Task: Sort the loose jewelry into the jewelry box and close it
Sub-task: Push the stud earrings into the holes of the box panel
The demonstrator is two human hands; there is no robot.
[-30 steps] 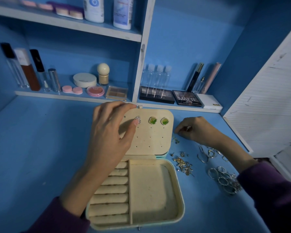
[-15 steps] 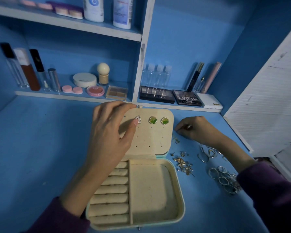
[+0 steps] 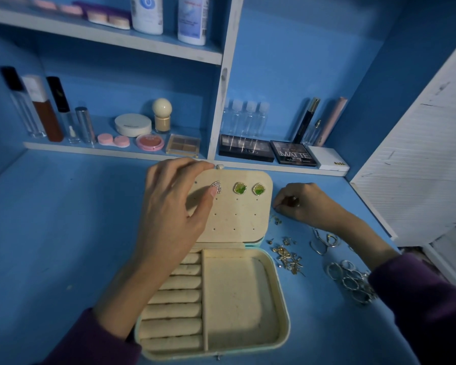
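The cream jewelry box (image 3: 274,341) lies open on the blue desk, its perforated lid panel (image 3: 237,219) tilted back. Two green square earrings (image 3: 249,188) and a silver fan-shaped earring (image 3: 217,186) sit in the lid's top row. My left hand (image 3: 174,206) grips the lid's top edge, thumb pressing beside the silver earring. To the right of the lid, my right hand (image 3: 303,202) rests on the desk, fingers curled and pinching something small that I cannot make out. Loose gold earrings (image 3: 287,258), silver hoops (image 3: 323,242) and several rings (image 3: 350,281) lie right of the box.
A low shelf (image 3: 111,151) behind the box carries makeup bottles, compacts and eyeshadow palettes (image 3: 292,154). An upper shelf holds two white bottles. A white slatted panel (image 3: 422,159) closes the right side. Bare blue desk (image 3: 58,233) stretches left of the box.
My right hand has shifted slightly, its fingers working at the small item. The left hand and the lid have stayed put.
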